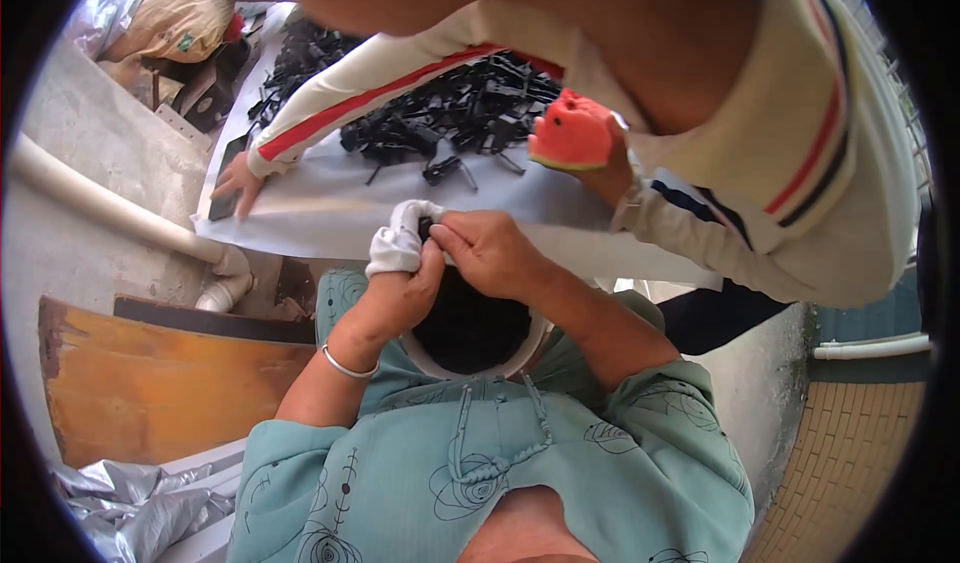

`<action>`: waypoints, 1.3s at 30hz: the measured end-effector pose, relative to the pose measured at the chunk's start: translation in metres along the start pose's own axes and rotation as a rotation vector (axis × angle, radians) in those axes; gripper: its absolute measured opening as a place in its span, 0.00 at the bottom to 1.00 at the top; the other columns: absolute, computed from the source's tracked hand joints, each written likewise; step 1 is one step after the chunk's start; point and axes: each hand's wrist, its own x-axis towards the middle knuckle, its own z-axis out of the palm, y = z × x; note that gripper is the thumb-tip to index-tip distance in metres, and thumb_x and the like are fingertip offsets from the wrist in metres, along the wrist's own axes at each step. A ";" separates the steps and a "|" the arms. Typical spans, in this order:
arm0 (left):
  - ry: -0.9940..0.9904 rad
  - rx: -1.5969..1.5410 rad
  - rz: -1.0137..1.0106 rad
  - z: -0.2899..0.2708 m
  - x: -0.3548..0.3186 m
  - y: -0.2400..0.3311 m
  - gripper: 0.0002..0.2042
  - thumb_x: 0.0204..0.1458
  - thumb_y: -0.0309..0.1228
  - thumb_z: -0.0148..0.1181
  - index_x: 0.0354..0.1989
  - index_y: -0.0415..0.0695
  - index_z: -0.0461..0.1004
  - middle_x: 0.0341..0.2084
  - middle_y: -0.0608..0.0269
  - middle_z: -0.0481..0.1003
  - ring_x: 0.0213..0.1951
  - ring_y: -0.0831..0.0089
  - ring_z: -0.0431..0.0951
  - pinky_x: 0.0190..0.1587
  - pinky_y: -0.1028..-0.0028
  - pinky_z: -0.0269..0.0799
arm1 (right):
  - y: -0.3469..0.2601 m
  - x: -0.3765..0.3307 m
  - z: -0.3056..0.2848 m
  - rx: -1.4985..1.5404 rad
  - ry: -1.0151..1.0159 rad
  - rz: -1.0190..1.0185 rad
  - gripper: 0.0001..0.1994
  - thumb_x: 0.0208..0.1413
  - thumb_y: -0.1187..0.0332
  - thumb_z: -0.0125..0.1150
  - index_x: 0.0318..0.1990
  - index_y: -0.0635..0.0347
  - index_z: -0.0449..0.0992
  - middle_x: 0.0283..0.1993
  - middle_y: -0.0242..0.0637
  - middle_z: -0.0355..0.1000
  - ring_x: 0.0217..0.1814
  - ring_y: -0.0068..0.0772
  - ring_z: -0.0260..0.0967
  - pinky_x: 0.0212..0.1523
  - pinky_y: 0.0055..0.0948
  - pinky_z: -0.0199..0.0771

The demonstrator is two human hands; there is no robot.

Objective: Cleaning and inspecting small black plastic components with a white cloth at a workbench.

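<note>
My left hand and my right hand meet in front of me, fingers closed. Between them is a small black piece, mostly hidden by the fingers. A white cloth or glove bunches around the fingers of my left hand. Beneath both hands stands a round white bucket between my legs, filled with something dark. Beyond it, many loose black plastic parts lie heaped on a white-covered table.
Another person leans over the table from the right, holding a watermelon slice. That person's other hand touches a dark phone-like slab. At left are a white pipe and an orange-brown board; a stuffed sack stands behind.
</note>
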 end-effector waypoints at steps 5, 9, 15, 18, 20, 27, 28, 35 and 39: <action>-0.039 -0.069 0.009 0.001 -0.001 -0.001 0.11 0.49 0.23 0.43 0.42 0.37 0.63 0.27 0.50 0.69 0.30 0.57 0.70 0.36 0.68 0.66 | 0.005 -0.003 0.012 0.107 0.097 -0.003 0.10 0.54 0.71 0.51 0.23 0.65 0.66 0.20 0.51 0.63 0.22 0.54 0.59 0.23 0.37 0.60; -0.036 -0.098 -0.048 0.005 -0.003 -0.002 0.11 0.49 0.22 0.43 0.41 0.38 0.63 0.28 0.50 0.69 0.30 0.57 0.70 0.36 0.68 0.66 | 0.011 -0.006 0.012 0.115 0.111 0.012 0.11 0.55 0.71 0.50 0.23 0.65 0.66 0.19 0.45 0.61 0.18 0.40 0.54 0.22 0.31 0.58; -0.349 -0.084 -0.154 0.001 -0.004 0.001 0.14 0.48 0.24 0.49 0.45 0.40 0.65 0.34 0.49 0.70 0.37 0.53 0.72 0.43 0.68 0.66 | 0.025 0.001 -0.022 -0.292 0.156 -0.007 0.10 0.53 0.67 0.55 0.24 0.63 0.68 0.20 0.44 0.66 0.20 0.44 0.62 0.22 0.34 0.62; -0.474 0.016 -0.092 0.009 -0.015 -0.016 0.15 0.48 0.23 0.52 0.46 0.41 0.66 0.28 0.56 0.71 0.32 0.65 0.73 0.36 0.71 0.68 | 0.033 0.005 -0.019 -0.587 0.273 -0.058 0.10 0.51 0.64 0.57 0.26 0.61 0.68 0.21 0.43 0.67 0.22 0.46 0.67 0.22 0.37 0.65; -0.460 0.133 0.089 0.014 -0.021 -0.025 0.19 0.45 0.27 0.55 0.48 0.40 0.66 0.40 0.46 0.71 0.41 0.48 0.70 0.47 0.60 0.65 | 0.028 0.009 -0.012 -0.687 0.191 -0.009 0.11 0.49 0.63 0.58 0.26 0.60 0.67 0.21 0.42 0.67 0.24 0.45 0.69 0.22 0.38 0.68; -0.402 0.167 0.031 0.015 -0.013 -0.006 0.13 0.45 0.28 0.58 0.42 0.41 0.72 0.37 0.51 0.73 0.42 0.53 0.71 0.46 0.65 0.67 | 0.047 0.017 -0.006 -0.805 0.206 0.139 0.09 0.47 0.65 0.58 0.25 0.58 0.66 0.21 0.42 0.67 0.24 0.45 0.69 0.22 0.37 0.70; -0.263 0.148 0.131 0.013 -0.014 -0.010 0.10 0.47 0.25 0.57 0.39 0.40 0.73 0.33 0.55 0.74 0.37 0.62 0.74 0.42 0.70 0.69 | 0.045 0.016 -0.008 -0.732 0.246 0.119 0.08 0.47 0.67 0.57 0.25 0.59 0.66 0.21 0.43 0.67 0.24 0.45 0.69 0.23 0.38 0.69; 0.096 -0.259 -0.108 -0.001 -0.017 -0.013 0.13 0.49 0.20 0.54 0.45 0.37 0.69 0.40 0.53 0.70 0.38 0.69 0.74 0.40 0.76 0.70 | 0.032 0.006 -0.028 -0.278 0.361 -0.013 0.03 0.48 0.74 0.54 0.27 0.64 0.67 0.22 0.47 0.65 0.23 0.48 0.66 0.24 0.37 0.63; 0.155 0.134 0.269 -0.020 -0.005 -0.006 0.18 0.44 0.17 0.57 0.46 0.38 0.68 0.45 0.51 0.69 0.44 0.60 0.71 0.45 0.69 0.68 | 0.019 0.001 -0.039 -0.230 0.231 -0.145 0.05 0.49 0.73 0.55 0.27 0.65 0.67 0.22 0.47 0.65 0.24 0.49 0.65 0.25 0.36 0.63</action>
